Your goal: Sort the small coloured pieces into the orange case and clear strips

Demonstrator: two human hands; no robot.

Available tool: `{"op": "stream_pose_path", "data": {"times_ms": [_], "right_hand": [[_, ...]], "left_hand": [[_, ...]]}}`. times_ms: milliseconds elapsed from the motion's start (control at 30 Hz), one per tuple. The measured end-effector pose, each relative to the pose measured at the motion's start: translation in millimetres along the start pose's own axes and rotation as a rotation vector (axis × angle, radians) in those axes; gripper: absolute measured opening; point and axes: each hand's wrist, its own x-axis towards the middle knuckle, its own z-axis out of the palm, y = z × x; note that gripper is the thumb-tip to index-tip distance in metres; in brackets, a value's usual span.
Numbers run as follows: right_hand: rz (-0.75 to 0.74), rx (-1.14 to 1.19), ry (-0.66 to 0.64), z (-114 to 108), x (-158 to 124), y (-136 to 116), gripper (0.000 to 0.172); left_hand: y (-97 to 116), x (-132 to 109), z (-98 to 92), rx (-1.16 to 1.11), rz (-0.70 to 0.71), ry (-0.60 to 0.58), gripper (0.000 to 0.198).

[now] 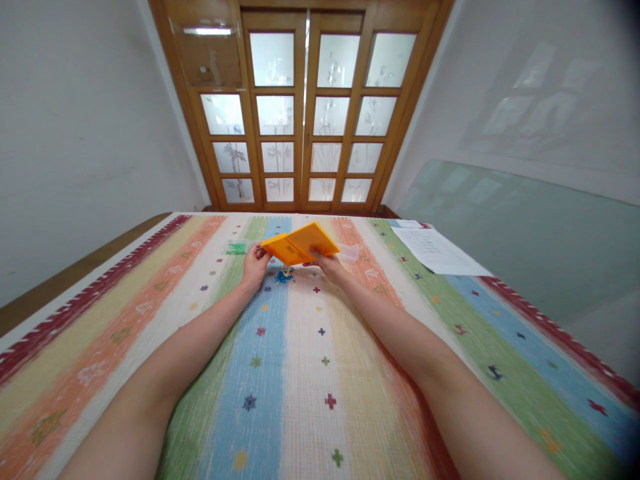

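An orange two-panel folding case (303, 243) is held up above the table, opened out along its middle fold. My left hand (255, 265) pinches its left edge. Under the right panel, my right hand (327, 265) grips the lower edge with the thumb on the inner face. Just below the case, a small heap of blue pieces (285, 275) lies on the cloth, too small to make out singly. Beyond my left hand are small green pieces (236, 248), seemingly in a clear bag. A clear plastic bag (349, 253) lies right of the case.
A striped, patterned tablecloth (305, 373) covers the table. White printed sheets (435, 251) lie near its right edge. Wooden doors with glass panes (305, 107) stand behind the far edge, and a pale glass panel (500, 233) leans along the right wall.
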Motion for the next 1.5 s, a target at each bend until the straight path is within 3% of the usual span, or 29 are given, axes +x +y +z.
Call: {"op": "stream_pose_path", "data": {"times_ms": [433,600,767,1033,1167,1333,1400,1500], "right_hand": [[0.052,-0.014,0.036,4,0,-7,0.074],[0.033,-0.061,0.049,3,3,-5,0.066],[-0.015,-0.252,0.078,2,-4,0,0.054],[-0.013,-0.325,0.079,5,-17,-3,0.057],[0.029,-0.327,0.124,4,-8,3,0.059],[-0.057,-0.342,0.205,5,1,2,0.066],[-0.096,-0.362,0.162,7,1,-4,0.07],[-0.198,-0.382,-0.015,8,-2,-16,0.077]], "left_hand": [[3,0,1.4,0.002,0.069,0.032,0.033],[9,0,4.7,0.038,0.087,0.056,0.032],[12,0,5.0,0.062,0.143,0.102,0.028],[7,1,3.1,0.049,0.116,0.092,0.028],[10,0,4.9,0.015,0.052,0.077,0.029],[20,-7,11.6,-0.149,-0.124,-0.04,0.043],[23,-11,14.7,-0.212,-0.188,-0.08,0.051],[26,-14,16.8,-0.253,-0.276,-0.08,0.056]]}}
